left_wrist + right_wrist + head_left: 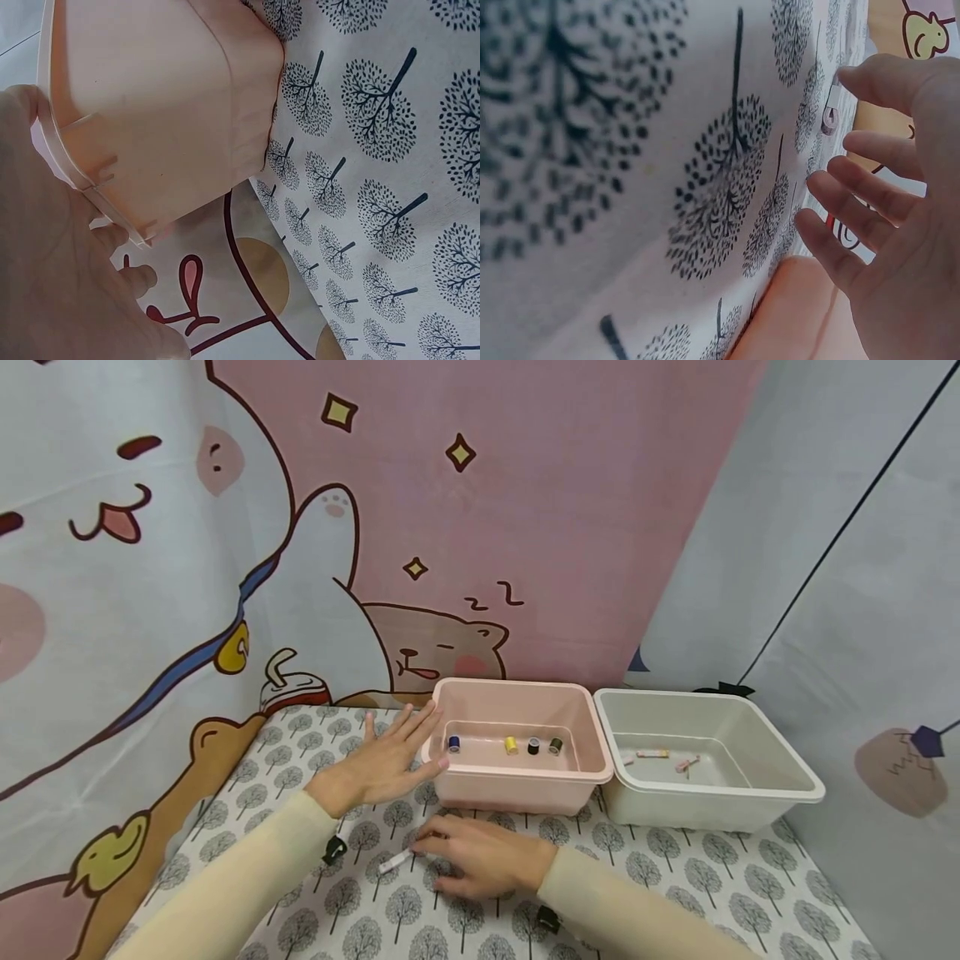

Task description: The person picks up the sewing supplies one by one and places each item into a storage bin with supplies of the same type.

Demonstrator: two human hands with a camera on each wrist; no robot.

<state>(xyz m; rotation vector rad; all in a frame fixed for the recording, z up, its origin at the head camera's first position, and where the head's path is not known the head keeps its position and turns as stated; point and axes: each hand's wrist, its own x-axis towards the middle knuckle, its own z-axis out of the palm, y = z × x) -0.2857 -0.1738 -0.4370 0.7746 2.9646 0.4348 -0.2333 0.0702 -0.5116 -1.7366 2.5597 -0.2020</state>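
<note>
My left hand (382,764) is spread with straight fingers beside the left end of a pink bin (525,783), fingertips and thumb right at its rim. The left wrist view shows that hand (67,270) close against the bin's rim (71,161). Farther down, my right hand (483,856) is low over the table, fingers loosely bent and spread. A small, slim white object (395,861) lies by its fingertips. In the right wrist view this object (830,112) has a pinkish rounded end, and the thumb tip overlaps its other end. Its kind is unclear.
Inside the pink bin stand blue (453,744), yellow (511,745), black (533,746) and green (555,746) thread spools. A grey-white bin (712,806) to its right holds several small slim pieces (652,754). The tree-print tablecloth (360,935) ends at a cartoon curtain (555,527).
</note>
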